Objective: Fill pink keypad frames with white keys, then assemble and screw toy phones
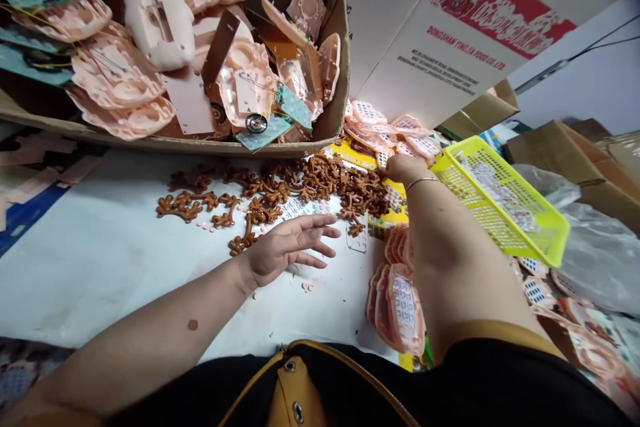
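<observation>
My left hand [295,248] hovers over the white table with its fingers spread and nothing in it. Just beyond it lies a long pile of brown antler-shaped plastic parts [320,177]. My right hand [404,168] reaches to the far right end of that pile, beside a heap of pink plastic shells with keypads [370,125]. Its fingers are mostly hidden, and whether it holds a shell cannot be made out. A stack of pink shells [403,303] stands near the table's front edge, below my right forearm.
A cardboard box [200,145] full of pink housings, wires and circuit boards stands at the back left. A yellow-green basket [555,240] with small printed pieces is on the right, near clear plastic bags [600,267]. Large printed cartons [400,47] rise behind.
</observation>
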Action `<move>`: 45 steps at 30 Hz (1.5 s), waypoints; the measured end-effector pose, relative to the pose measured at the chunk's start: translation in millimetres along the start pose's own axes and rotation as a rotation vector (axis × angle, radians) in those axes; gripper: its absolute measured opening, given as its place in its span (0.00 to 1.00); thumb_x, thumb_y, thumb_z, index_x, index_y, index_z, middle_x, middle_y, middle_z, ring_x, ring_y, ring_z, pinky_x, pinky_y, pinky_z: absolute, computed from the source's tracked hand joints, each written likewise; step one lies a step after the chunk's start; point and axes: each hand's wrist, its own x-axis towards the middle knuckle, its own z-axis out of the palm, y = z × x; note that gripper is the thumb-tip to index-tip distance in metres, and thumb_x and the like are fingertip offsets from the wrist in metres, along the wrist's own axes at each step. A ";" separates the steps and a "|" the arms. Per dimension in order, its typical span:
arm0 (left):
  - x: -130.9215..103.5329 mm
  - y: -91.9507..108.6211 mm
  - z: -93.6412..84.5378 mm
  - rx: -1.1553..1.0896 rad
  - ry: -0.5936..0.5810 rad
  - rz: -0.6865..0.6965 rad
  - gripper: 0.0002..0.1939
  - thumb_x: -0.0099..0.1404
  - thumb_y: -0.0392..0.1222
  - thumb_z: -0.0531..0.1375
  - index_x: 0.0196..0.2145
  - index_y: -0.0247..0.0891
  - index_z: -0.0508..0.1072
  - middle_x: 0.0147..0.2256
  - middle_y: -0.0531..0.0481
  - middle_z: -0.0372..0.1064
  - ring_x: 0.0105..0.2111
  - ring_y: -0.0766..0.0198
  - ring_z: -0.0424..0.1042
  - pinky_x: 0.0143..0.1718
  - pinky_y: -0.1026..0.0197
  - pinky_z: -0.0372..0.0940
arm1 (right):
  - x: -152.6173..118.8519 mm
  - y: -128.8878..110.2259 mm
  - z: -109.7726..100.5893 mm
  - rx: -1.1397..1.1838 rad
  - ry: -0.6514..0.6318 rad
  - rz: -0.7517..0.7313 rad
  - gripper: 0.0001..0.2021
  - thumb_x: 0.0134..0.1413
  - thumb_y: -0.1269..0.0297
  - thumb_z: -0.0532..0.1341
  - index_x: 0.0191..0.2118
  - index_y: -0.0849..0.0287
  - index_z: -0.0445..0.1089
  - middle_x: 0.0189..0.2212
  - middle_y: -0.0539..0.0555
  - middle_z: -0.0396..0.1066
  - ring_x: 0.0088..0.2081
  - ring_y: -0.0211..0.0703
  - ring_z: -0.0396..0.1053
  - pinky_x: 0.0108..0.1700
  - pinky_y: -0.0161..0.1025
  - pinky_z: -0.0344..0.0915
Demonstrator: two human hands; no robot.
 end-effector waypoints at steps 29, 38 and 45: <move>-22.0 42.6 1.2 -0.146 -0.060 0.624 0.28 0.65 0.54 0.57 0.60 0.43 0.68 0.50 0.45 0.77 0.61 0.46 0.69 0.60 0.43 0.64 | -239.1 -106.8 -16.2 0.550 0.809 -0.809 0.08 0.65 0.63 0.61 0.48 0.55 0.70 0.44 0.57 0.79 0.44 0.46 0.76 0.44 0.42 0.70; -31.2 59.1 -4.0 -0.121 -0.002 0.784 0.30 0.65 0.46 0.52 0.65 0.44 0.60 0.48 0.45 0.76 0.60 0.48 0.70 0.62 0.43 0.62 | -185.7 -168.4 -13.7 0.241 0.077 -0.744 0.13 0.64 0.71 0.55 0.47 0.60 0.77 0.42 0.59 0.78 0.42 0.46 0.75 0.43 0.39 0.65; -28.0 61.8 -3.7 -0.136 0.177 0.736 0.27 0.72 0.42 0.42 0.66 0.41 0.57 0.54 0.46 0.71 0.66 0.47 0.61 0.61 0.41 0.62 | -190.4 -195.2 -12.6 -0.108 0.117 -0.880 0.18 0.67 0.71 0.49 0.52 0.61 0.74 0.47 0.65 0.72 0.41 0.50 0.72 0.38 0.42 0.58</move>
